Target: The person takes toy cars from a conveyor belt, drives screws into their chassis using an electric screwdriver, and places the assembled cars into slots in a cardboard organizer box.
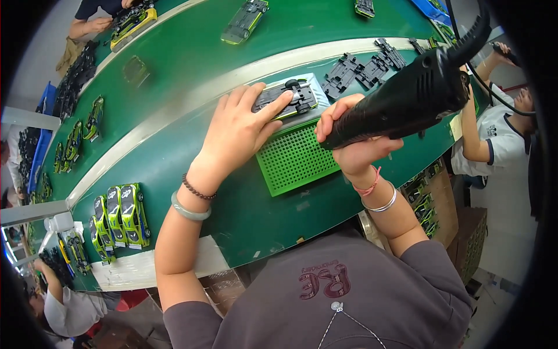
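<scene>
One black tool (395, 102) fills the clenched right hand (361, 153); left hand (237, 127) spreads over one upturned car (301, 100).

A toy assembly workshop: people (504, 145) around a long green worktable (232, 227), small cars (121, 212) and black chassis (343, 72) on it, a power tool (401, 99) above it.

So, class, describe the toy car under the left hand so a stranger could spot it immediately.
On the green workbench, find the perforated green tray. Just beyond it, under the left hand, lies the toy car on a pale pad; its black underside faces up, unlike the grouped cars at left.
</scene>
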The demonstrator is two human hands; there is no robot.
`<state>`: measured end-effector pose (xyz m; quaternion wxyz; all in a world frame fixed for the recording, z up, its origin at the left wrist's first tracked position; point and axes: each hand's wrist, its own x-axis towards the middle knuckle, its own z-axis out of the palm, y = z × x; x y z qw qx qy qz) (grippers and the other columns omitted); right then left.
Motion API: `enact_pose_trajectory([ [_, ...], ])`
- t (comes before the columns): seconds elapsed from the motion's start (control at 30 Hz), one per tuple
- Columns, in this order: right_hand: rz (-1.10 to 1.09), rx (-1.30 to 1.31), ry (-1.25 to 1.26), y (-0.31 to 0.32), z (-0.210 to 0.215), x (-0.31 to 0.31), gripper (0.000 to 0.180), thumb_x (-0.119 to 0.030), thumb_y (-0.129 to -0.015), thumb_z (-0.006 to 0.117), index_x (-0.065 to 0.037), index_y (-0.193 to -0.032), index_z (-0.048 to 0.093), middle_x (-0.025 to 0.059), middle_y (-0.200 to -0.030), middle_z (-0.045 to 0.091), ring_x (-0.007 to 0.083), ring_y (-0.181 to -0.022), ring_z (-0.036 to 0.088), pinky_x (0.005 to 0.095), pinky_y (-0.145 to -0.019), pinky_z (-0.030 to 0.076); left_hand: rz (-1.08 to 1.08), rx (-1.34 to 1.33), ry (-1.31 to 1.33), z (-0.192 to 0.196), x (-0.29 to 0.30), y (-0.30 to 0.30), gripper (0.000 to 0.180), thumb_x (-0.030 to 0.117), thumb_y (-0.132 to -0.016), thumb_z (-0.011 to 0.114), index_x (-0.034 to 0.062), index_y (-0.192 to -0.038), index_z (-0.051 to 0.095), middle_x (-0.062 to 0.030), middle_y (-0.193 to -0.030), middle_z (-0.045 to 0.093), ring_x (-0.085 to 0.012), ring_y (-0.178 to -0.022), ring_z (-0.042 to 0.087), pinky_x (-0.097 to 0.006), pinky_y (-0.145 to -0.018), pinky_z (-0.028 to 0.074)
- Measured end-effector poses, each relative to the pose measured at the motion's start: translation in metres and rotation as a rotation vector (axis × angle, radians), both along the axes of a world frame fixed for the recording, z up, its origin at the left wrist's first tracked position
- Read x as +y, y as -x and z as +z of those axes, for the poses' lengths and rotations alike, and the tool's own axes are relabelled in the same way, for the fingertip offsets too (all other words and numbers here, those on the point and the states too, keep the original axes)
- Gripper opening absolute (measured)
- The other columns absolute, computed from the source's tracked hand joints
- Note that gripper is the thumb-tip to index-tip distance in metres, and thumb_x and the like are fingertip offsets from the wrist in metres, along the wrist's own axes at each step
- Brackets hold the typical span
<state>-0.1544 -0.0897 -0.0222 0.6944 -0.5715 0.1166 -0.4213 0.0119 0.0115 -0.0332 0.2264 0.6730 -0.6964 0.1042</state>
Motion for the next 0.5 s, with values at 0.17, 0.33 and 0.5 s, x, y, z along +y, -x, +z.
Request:
enact_pose_trajectory([
  [0.17, 0.005, 0.069, 0.059, -0.002, 0.009, 0.001, 0.095, -0.092, -0.057, 0.023, -0.003, -0.084, 0.043, 0.0082, -0.057, 0.048, 0.017, -0.048, 0.049, 0.0276, -0.044, 0.042, -0.002, -0.033, -0.037, 0.019, 0.011, 0.001, 0.059, 0.031, -0.076, 0.065, 0.0216, -0.13, 0.043, -0.0176, -0.119, 0.046, -0.0333, -0.106, 0.046, -0.044, -0.085, 0.04],
  [0.33, -0.038, -0.043, 0.053, 0.004, 0.0, -0.003, 0.092, -0.09, -0.06, 0.026, -0.003, -0.083, 0.044, 0.0082, -0.059, 0.049, 0.0169, -0.049, 0.05, 0.0269, -0.044, 0.042, -0.018, 0.207, -0.151, 0.031, 0.029, -0.026, 0.081, 0.04, -0.066, 0.074, 0.0051, -0.13, 0.039, -0.0204, -0.119, 0.046, -0.0369, -0.109, 0.045, -0.045, -0.09, 0.039],
  [0.5, 0.053, -0.249, 0.036, -0.002, 0.057, -0.001, 0.099, -0.094, -0.054, 0.019, -0.003, -0.084, 0.044, 0.0085, -0.061, 0.049, 0.0174, -0.048, 0.049, 0.0305, -0.048, 0.044, 0.035, 0.354, -0.389, 0.041, 0.042, -0.042, 0.067, 0.039, -0.064, 0.076, -0.0003, -0.111, 0.049, -0.0183, -0.108, 0.055, -0.0339, -0.104, 0.05, -0.038, -0.09, 0.04],
])
